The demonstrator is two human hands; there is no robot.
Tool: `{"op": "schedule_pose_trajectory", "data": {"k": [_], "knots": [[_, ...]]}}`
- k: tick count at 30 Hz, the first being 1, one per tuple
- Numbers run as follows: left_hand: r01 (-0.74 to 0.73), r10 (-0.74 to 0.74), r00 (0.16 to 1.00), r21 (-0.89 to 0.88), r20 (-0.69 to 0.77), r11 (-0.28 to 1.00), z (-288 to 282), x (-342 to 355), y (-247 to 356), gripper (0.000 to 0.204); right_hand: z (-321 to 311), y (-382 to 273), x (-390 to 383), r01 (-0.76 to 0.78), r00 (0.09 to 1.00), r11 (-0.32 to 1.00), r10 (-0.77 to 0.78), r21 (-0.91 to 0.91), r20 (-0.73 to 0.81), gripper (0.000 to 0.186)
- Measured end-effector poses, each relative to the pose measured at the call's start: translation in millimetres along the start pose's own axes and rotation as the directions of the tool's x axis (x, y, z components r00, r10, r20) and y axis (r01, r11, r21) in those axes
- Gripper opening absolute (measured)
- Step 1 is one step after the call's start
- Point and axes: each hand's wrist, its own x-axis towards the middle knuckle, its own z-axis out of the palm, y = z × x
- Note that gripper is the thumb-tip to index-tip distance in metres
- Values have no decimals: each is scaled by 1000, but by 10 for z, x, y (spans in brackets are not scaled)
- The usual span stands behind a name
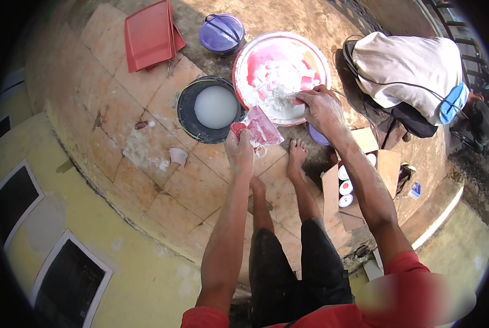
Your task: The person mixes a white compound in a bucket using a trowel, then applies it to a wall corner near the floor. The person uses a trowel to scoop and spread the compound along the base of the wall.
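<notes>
My left hand grips a red plastic putty scraper by its handle, its wide blade smeared with white paste. Over the near right rim of a round basin, my right hand is closed on a second scraper; paste and fingers hide most of it. White paste lies in a heap and streaks inside the red and white basin. Left of the basin stands a black bucket with cloudy whitish liquid in it. White residue coats my right hand and forearm.
Red trays lie stacked at the far left, near a purple lidded bucket. On the right are an open carton of white cans and a cloth-draped object. A whitish scrap lies on the tiles. A yellow wall borders the left.
</notes>
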Motion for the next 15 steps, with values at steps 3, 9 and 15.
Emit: {"op": "schedule_pose_trajectory", "data": {"k": [3,9,15], "knots": [[-43,45,999,94,-19,995,-194,-36,-34,15,-80,265,-108,185,983,967,-181,-173,35,30],[15,-18,995,-37,-95,999,-298,-93,-276,13,267,356,-481,381,924,906,-375,-185,71,40],[61,-70,994,-103,-86,993,-309,-133,-399,13,594,-433,-326,216,975,973,-220,-81,-39,31]]}}
